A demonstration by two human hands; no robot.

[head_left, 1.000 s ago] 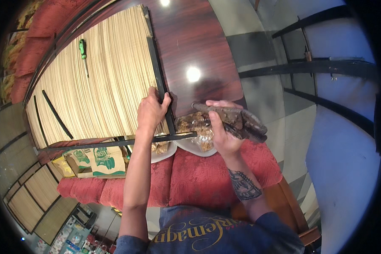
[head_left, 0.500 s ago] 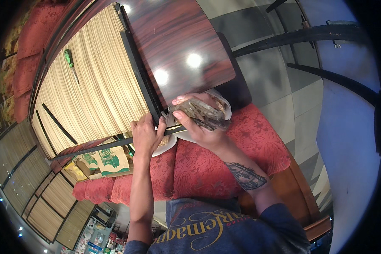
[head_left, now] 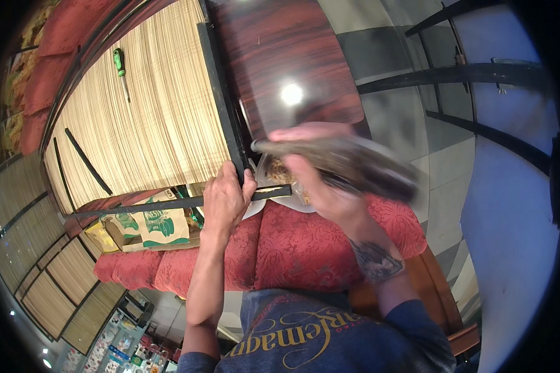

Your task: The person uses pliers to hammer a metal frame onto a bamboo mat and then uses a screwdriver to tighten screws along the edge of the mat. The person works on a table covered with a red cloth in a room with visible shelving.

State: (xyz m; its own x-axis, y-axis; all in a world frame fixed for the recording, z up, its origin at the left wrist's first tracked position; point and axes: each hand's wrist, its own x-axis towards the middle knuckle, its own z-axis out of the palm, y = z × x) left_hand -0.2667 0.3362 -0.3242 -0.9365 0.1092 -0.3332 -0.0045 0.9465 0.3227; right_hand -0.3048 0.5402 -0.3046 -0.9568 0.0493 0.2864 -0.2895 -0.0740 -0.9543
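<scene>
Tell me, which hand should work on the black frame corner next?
Probably the right hand: it holds a blurred dark tool just beside the corner. The left hand is busy, its grip closed on the black frame.

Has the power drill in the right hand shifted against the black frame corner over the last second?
Yes. The power drill, blurred in the right hand, now points away from the black frame corner.

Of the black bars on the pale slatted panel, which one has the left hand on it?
The black metal frame bar along the panel's right edge: the left hand grips its lower corner. The two loose black strips lie apart, near the panel's left side.
</scene>
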